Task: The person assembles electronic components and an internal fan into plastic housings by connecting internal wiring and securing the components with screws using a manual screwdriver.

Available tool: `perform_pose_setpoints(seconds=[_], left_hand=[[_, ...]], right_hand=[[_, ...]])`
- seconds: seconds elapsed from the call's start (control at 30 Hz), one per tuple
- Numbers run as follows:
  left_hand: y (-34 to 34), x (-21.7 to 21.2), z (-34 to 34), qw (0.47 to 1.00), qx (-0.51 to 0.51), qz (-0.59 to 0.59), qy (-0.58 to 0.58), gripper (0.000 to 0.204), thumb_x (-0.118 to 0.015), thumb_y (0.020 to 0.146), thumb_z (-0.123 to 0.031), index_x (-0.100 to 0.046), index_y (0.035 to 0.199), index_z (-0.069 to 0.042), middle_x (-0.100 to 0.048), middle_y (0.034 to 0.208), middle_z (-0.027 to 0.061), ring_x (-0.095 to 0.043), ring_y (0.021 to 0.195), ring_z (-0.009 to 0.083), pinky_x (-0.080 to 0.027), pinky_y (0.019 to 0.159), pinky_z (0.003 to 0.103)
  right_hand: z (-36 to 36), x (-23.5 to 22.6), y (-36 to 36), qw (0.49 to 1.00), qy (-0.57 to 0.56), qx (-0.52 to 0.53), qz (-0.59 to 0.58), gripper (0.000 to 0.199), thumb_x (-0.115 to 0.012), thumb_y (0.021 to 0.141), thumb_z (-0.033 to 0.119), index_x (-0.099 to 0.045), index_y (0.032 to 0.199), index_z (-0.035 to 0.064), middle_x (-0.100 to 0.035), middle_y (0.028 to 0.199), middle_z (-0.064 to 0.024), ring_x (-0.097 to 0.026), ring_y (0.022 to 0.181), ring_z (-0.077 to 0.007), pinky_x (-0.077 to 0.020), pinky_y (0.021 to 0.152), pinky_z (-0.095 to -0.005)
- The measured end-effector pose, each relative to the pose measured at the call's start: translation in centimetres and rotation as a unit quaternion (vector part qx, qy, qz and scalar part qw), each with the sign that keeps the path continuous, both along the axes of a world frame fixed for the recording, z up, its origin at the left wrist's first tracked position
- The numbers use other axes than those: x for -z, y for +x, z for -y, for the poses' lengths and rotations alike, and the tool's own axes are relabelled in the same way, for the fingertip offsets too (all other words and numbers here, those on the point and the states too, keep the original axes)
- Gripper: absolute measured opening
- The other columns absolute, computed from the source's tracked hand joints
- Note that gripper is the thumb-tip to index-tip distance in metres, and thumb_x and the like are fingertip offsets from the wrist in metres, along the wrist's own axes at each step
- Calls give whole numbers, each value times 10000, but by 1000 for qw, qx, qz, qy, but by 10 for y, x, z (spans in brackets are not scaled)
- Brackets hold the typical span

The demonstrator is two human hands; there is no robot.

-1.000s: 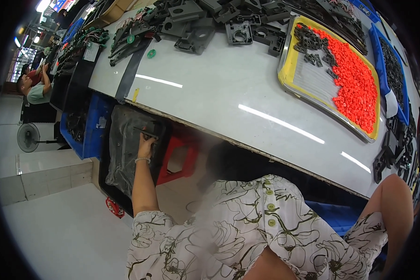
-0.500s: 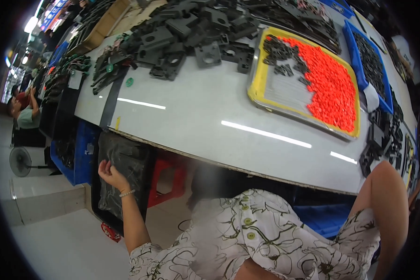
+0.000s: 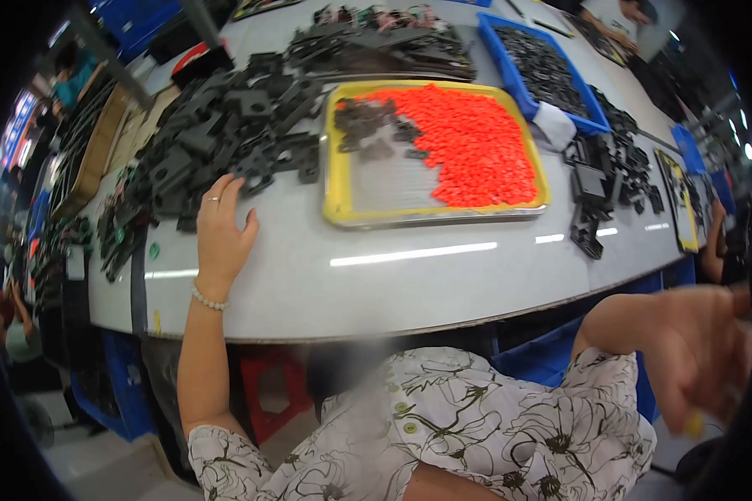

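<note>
My left hand (image 3: 224, 232) reaches over the white table with its fingers stretched out and holding nothing. Its fingertips are at the near edge of a heap of black plastic parts (image 3: 194, 138), several of them block-shaped with round holes; whether they touch is unclear. At the far right, my right hand (image 3: 703, 355) is raised off the table's near side and smeared by motion. A small yellow spot (image 3: 693, 423) shows at its lower fingertips, too blurred to name. Right of the left hand lies a yellow-rimmed tray (image 3: 336, 188) with many small orange-red pieces (image 3: 485, 150) and some small dark parts (image 3: 363, 121).
A blue bin (image 3: 596, 119) of small black parts stands beyond the tray, a white piece (image 3: 553, 125) at its corner. More black parts (image 3: 591, 184) lie at the right. Long dark strips (image 3: 380, 50) are stacked behind. Below the table are a red stool (image 3: 276, 388) and blue bins. Other people sit around.
My left hand has come up from beside the table to the black parts. My right arm has swung outward, bringing its hand into view. The view has turned left.
</note>
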State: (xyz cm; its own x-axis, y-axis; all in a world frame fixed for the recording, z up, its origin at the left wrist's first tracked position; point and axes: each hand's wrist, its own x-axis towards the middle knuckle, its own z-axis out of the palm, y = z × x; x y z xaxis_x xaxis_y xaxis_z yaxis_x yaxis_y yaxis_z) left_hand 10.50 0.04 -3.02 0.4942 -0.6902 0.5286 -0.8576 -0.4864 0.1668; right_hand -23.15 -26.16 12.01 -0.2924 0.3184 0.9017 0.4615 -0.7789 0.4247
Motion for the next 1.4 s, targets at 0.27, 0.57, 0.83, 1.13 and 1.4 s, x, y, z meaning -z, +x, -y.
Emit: perform_pose_setpoints(seconds=[0.27, 0.57, 0.83, 1.13, 1.4], left_hand=[[30, 22, 15, 995, -29, 6, 99, 186, -581, 735, -49, -522, 898, 18, -497, 1135, 170, -519, 934, 347, -434, 768, 384], [-30, 10, -24, 881, 35, -461, -102, 222, -490, 891, -113, -466, 1071, 14, -493, 975, 38, -502, 806, 105, -384, 644, 212], [-75, -10, -12, 967, 94, -215, 97, 199, -620, 757, -94, -484, 861, 8, -541, 996, 176, -532, 783, 277, -429, 682, 314], [-80, -13, 3, 988, 79, -76, 106, 450, -758, 581, -147, -522, 943, -20, -426, 1225, 190, -457, 1048, 356, -392, 873, 387], [-59, -5, -9, 968, 133, -181, 114, 364, -735, 567, -124, -514, 836, -17, -423, 1262, 201, -461, 1041, 350, -383, 882, 399]], right_hand=[[77, 82, -30, 716, 396, 339, -465, 211, -622, 713, -1, -596, 922, -16, -602, 758, -92, -587, 683, -165, -455, 639, -270], [97, 105, -3, 590, 396, 335, -619, 197, -634, 730, 41, -605, 922, 8, -604, 769, -80, -590, 692, -155, -464, 623, -276], [-42, 31, 89, 834, 34, -109, -540, 167, -599, 621, 206, -520, 657, 63, -530, 746, -68, -512, 650, -213, -396, 557, -322], [-56, -17, 87, 855, -157, -17, -493, 267, -608, 423, 154, -347, 371, 133, -334, 446, 28, -369, 500, -136, -452, 604, -326], [90, 43, 165, 739, 125, 226, -622, 170, -598, 739, 184, -645, 825, 45, -636, 772, -115, -602, 720, -286, -474, 660, -365]])
